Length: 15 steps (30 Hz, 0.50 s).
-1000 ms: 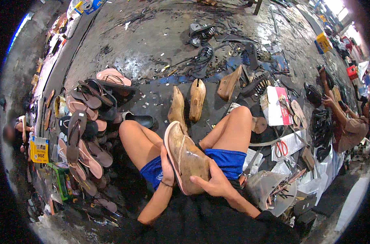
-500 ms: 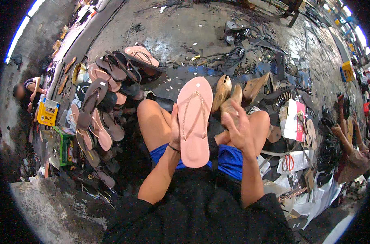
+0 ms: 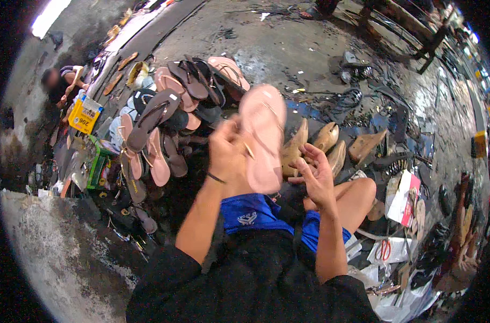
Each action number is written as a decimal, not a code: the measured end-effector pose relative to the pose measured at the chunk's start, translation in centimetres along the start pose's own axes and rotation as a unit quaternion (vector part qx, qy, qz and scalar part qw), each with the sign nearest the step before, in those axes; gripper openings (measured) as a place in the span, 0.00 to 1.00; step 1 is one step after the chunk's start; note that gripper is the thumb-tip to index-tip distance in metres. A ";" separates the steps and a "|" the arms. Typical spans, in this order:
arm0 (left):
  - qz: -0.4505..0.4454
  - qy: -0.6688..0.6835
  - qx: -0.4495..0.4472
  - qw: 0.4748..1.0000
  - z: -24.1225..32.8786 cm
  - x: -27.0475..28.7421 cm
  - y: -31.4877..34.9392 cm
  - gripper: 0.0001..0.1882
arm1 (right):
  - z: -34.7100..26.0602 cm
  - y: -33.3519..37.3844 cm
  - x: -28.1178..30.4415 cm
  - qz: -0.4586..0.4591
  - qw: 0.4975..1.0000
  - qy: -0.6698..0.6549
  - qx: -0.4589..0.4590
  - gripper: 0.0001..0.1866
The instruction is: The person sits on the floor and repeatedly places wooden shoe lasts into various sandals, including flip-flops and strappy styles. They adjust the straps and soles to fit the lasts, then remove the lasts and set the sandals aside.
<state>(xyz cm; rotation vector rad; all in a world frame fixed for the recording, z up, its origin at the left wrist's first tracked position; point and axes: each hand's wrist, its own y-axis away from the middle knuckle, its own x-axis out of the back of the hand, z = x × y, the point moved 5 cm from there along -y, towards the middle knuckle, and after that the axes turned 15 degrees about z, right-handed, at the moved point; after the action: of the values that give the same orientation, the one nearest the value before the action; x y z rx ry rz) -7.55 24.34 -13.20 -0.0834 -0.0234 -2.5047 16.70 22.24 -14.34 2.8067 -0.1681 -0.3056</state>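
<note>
A pink flip-flop (image 3: 264,142) with a thin metallic-looking V strap stands upright in front of me, toe end up, slightly blurred. My left hand (image 3: 229,148) grips it along its left edge. Beside its lower right side, my right hand (image 3: 315,175) is raised with the fingers apart and nothing held. Just beyond that hand stand several wooden shoe lasts (image 3: 327,137), tips up. To the left lies a pile of pink and dark flip-flops, with one brown flip-flop (image 3: 153,119) on top and a pink flip-flop (image 3: 159,161) below it.
On the left are a green crate (image 3: 100,164) and a yellow box (image 3: 85,113), with another person (image 3: 67,83) beyond. Red-handled scissors (image 3: 383,249), a white and pink box (image 3: 404,196) and plastic sheets lie at right. Black scraps (image 3: 347,102) litter the floor ahead.
My view has turned, so the scene sits further right. The flip-flop is tilted and raised a little, and my left hand has shifted on its edge. My right hand has lowered slightly.
</note>
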 end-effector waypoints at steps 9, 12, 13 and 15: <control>0.335 -0.233 -0.282 0.868 9.0 18.9 -15.9 0.45 | 6.2 -2.1 2.0 -0.040 0.995 0.086 -0.038 0.24; 0.197 -0.180 -0.281 0.922 6.5 9.6 -11.4 0.11 | 8.6 -2.8 6.1 0.015 0.995 0.085 -0.056 0.24; 0.148 -0.220 -0.245 0.932 6.4 5.9 -9.0 0.09 | 8.5 -2.9 7.1 0.031 0.993 0.094 -0.063 0.23; 0.046 -0.251 -0.211 0.943 2.4 0.5 -6.9 0.09 | 8.3 -3.5 9.1 0.052 0.992 0.095 -0.061 0.22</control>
<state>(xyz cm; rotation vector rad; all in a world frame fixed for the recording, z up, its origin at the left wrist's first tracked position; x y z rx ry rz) -11.91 29.75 -10.77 -0.8760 0.3009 -2.2899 23.90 21.77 -24.91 2.6761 -0.2418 -0.0226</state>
